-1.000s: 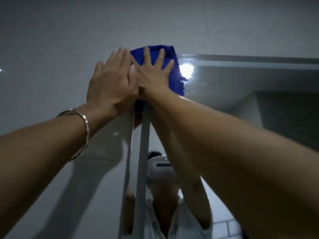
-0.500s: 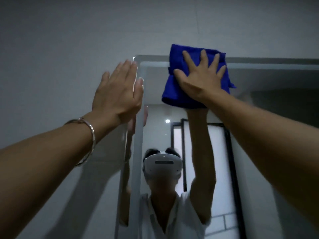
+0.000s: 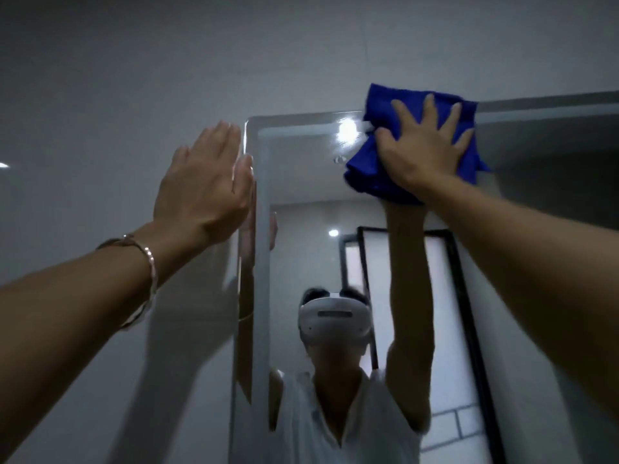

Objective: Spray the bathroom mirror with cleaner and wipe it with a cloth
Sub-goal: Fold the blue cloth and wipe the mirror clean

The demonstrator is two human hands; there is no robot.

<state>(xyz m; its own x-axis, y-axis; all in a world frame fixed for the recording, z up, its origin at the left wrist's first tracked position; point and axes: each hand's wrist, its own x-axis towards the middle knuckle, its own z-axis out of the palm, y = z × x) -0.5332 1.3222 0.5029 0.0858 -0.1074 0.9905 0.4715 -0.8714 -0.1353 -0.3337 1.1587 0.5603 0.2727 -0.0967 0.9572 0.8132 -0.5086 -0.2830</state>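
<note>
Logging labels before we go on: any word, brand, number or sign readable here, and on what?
None can be read.
The blue cloth, mirror, bracelet and wall show no print.
The dark strip on the headset reflected in the mirror is too blurred to tell.

The cloth (image 3: 375, 175) is pressed against the mirror (image 3: 308, 189) at its top edge, under the spread right hand (image 3: 425, 152). The left hand (image 3: 204, 185) is placed flat at the wall (image 3: 100, 112), just left of the mirror's upper left corner, well apart from the cloth.
</note>
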